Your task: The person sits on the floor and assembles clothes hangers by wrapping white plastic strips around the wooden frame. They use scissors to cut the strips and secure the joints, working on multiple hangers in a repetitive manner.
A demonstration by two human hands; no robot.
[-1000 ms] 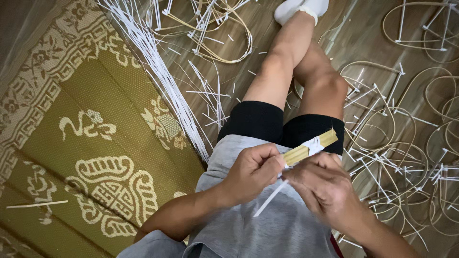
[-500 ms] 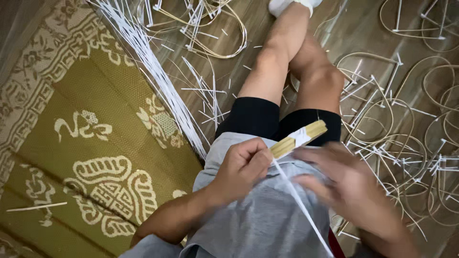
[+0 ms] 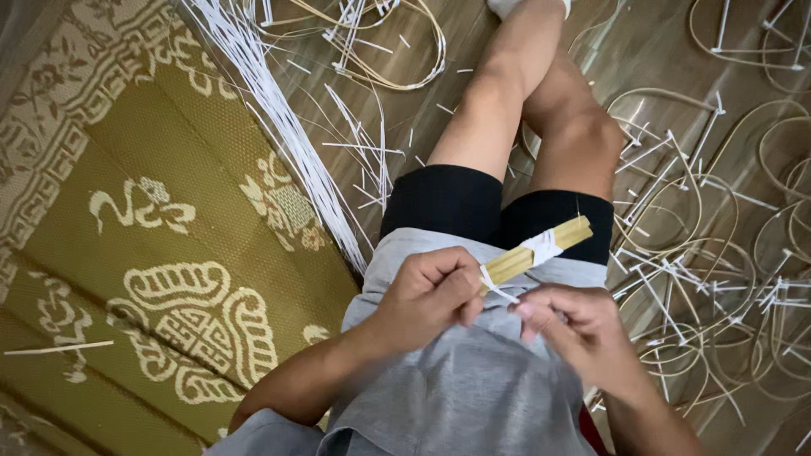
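While the left hand (image 3: 431,295) grips the near end of the bamboo bundle (image 3: 541,251) over the lap, fingers curled tight around it, the right hand (image 3: 574,325) pinches a thin white strip (image 3: 500,291) just below, thumb and forefinger pressed together. A white binding (image 3: 542,247) already wraps the bundle's middle. To bind well, I judge, the strip should stay taut and the slats flush, the left grip firm against twisting. Loose strips (image 3: 279,127) lie on the floor beside the mat (image 3: 127,253).
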